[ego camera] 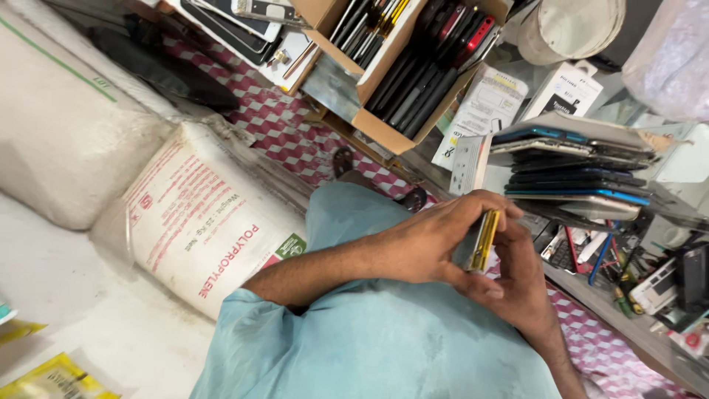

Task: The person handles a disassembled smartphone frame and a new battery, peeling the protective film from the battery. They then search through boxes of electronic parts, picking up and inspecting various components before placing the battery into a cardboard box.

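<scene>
A pink checkered floor carries cardboard boxes and white sacks

Slim phone, grey body with a yellow edge, held edge-on and near upright between both hands, above the lap, just below a stack of phones.

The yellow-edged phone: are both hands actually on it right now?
Touching. In the head view the left hand wraps over the yellow-edged phone from above, and the right hand cups it from below, with no gap showing.
</scene>
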